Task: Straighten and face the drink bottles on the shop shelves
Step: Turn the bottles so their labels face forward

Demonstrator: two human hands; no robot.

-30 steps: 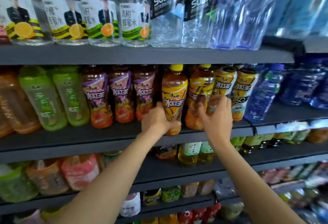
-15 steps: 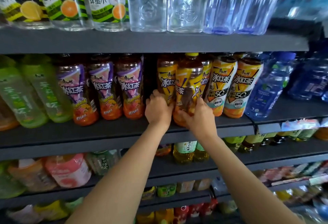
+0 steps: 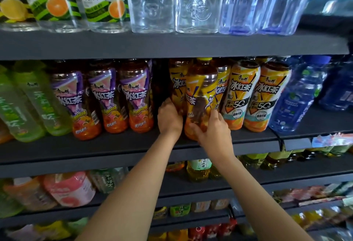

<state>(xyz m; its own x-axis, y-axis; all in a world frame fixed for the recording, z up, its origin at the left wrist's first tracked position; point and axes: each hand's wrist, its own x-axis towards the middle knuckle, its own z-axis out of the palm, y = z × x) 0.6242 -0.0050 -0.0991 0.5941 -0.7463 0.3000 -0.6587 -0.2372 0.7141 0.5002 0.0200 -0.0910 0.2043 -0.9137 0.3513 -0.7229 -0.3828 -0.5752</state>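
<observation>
Bare forearms reaching up and in. Right hand (image 3: 212, 133) curled round the base of a smooth plastic yellow-labelled tea bottle (image 3: 200, 95) at the middle shelf (image 3: 114, 145) front. Left hand (image 3: 169, 119) wrapped round the lower part of the bottle behind (image 3: 176, 82). Beyond, purple-labelled bottles (image 3: 103, 97) left, white-labelled ones (image 3: 240, 95) right.

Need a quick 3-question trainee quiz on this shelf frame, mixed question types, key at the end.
1. True or false: both hands are on the same yellow iced tea bottle.
2. Multiple choice: directly left of the gap beside the left hand stand A) purple-label tea bottles B) blue water bottles C) cans.
3. Fill in: the right hand grips the front yellow bottle near its ____.

Key: 1 false, the left hand is on the yellow bottle behind; 2 A; 3 base.
</observation>
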